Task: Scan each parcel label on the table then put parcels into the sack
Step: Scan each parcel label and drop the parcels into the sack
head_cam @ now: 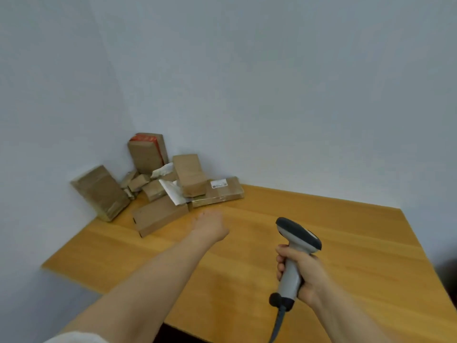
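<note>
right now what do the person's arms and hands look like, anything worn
The left forearm and right forearm are bare. No gloves, watch or rings show on the left hand or right hand, though the left one is blurred. The only clothing in view is a pale, whitish sleeve edge at the bottom left corner.

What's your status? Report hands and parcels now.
Right hand grips scanner. Left hand out toward parcels, fingers hidden. Pile heaped at far left corner of table. No sack in view.
</note>
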Available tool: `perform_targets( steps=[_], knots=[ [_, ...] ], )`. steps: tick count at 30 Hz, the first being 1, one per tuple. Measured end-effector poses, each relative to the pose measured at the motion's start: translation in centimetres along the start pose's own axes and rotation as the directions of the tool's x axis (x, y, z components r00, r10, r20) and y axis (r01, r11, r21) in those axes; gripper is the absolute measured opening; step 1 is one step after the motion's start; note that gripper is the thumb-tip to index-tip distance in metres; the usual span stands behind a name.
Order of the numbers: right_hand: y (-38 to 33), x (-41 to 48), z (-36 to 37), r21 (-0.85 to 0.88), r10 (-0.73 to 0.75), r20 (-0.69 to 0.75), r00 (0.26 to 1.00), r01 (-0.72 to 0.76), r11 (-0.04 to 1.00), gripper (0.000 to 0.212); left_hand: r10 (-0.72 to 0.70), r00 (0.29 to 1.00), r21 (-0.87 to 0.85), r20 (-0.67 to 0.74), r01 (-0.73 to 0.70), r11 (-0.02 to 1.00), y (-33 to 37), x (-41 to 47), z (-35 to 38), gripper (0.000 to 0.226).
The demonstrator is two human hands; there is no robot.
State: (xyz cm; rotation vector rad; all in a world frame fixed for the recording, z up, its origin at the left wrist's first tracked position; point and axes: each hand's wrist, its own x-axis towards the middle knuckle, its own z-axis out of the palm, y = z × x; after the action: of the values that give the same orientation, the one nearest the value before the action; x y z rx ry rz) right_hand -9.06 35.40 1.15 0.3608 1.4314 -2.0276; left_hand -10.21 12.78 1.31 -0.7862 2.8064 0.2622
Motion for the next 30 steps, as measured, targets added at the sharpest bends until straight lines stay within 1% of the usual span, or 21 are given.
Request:
perform_targets(
  steps=[2, 4, 6, 7, 8, 10, 12, 15, 17, 21, 22, 23, 27, 29, 30],
  knots=[
    [-0.2, 3.3, 4.0, -0.009, 0.018, 0.011, 1.0, -0.018, 1.0, 0.007, -0.066, 0.996, -0.023, -0.054, 0.065, 0.998, -3.6, 4.3, -1.2, 0.046],
    [-0.5, 6.5, 7.5, -0.019, 0.036, 0.01, 0.999, -0.036, 0.999, 0.008, -0.107, 0.99, -0.069, -0.094, 0.101, 0.992, -6.6, 8.9, -2.2, 0.047],
    [-0.7, 9.4, 10.5, -0.047, 0.039, -0.002, 0.999, -0.04, 0.998, 0.007, -0.146, 0.984, -0.159, -0.103, 0.128, 0.979, -8.8, 13.4, -3.2, 0.051],
    [-0.8, 10.6, 11.6, -0.059, 0.039, -0.004, 0.999, -0.039, 0.998, 0.006, -0.187, 0.977, -0.233, -0.101, 0.16, 0.959, -9.7, 15.7, -3.6, 0.053],
    [-0.9, 11.7, 12.6, -0.067, 0.038, -0.003, 0.999, -0.038, 0.997, 0.005, -0.245, 0.965, -0.319, -0.098, 0.202, 0.926, -10.4, 17.9, -4.2, 0.053],
    [-1.2, 13.6, 14.1, -0.081, 0.039, -0.005, 0.999, -0.039, 0.996, 0.004, -0.365, 0.928, -0.461, -0.074, 0.293, 0.838, -11.6, 21.7, -5.0, 0.042],
    [-1.3, 15.2, 14.9, -0.084, 0.042, -0.027, 0.999, -0.044, 0.995, 0.005, -0.445, 0.896, -0.578, -0.007, 0.359, 0.732, -12.5, 24.6, -5.3, 0.032],
    [-1.0, 16.7, 15.4, -0.087, 0.051, -0.06, 0.997, -0.057, 0.995, 0.005, -0.457, 0.883, -0.716, 0.108, 0.388, 0.58, -13.6, 26.7, -4.7, 0.028],
    [-0.7, 17.3, 15.5, -0.095, 0.064, -0.082, 0.995, -0.071, 0.993, 0.005, -0.471, 0.875, -0.757, 0.115, 0.384, 0.529, -14.0, 27.2, -3.9, 0.028],
    [-0.4, 17.9, 15.6, -0.098, 0.071, -0.098, 0.993, -0.081, 0.992, 0.004, -0.478, 0.872, -0.815, 0.106, 0.352, 0.461, -14.4, 27.8, -3.1, 0.026],
    [-0.2, 18.0, 15.4, -0.096, 0.072, -0.1, 0.992, -0.082, 0.992, 0.005, -0.47, 0.878, -0.812, 0.095, 0.341, 0.473, -14.2, 27.6, -2.9, 0.024],
    [0.0, 17.9, 15.2, -0.096, 0.074, -0.103, 0.992, -0.084, 0.992, 0.005, -0.455, 0.888, -0.797, 0.069, 0.323, 0.51, -14.0, 27.2, -2.7, 0.021],
    [0.4, 17.1, 13.8, -0.086, 0.085, -0.111, 0.99, -0.094, 0.992, 0.007, -0.308, 0.947, -0.664, -0.091, 0.173, 0.728, -12.2, 24.4, -1.7, 0.012],
    [0.4, 16.3, 12.6, -0.07, 0.082, -0.119, 0.99, -0.091, 0.993, 0.006, -0.222, 0.967, -0.608, -0.128, 0.1, 0.787, -11.2, 22.6, -0.8, 0.008],
    [0.3, 16.0, 12.0, -0.064, 0.082, -0.116, 0.99, -0.09, 0.994, 0.005, -0.192, 0.971, -0.579, -0.139, 0.078, 0.811, -10.8, 21.8, -0.1, 0.012]
  ],
)
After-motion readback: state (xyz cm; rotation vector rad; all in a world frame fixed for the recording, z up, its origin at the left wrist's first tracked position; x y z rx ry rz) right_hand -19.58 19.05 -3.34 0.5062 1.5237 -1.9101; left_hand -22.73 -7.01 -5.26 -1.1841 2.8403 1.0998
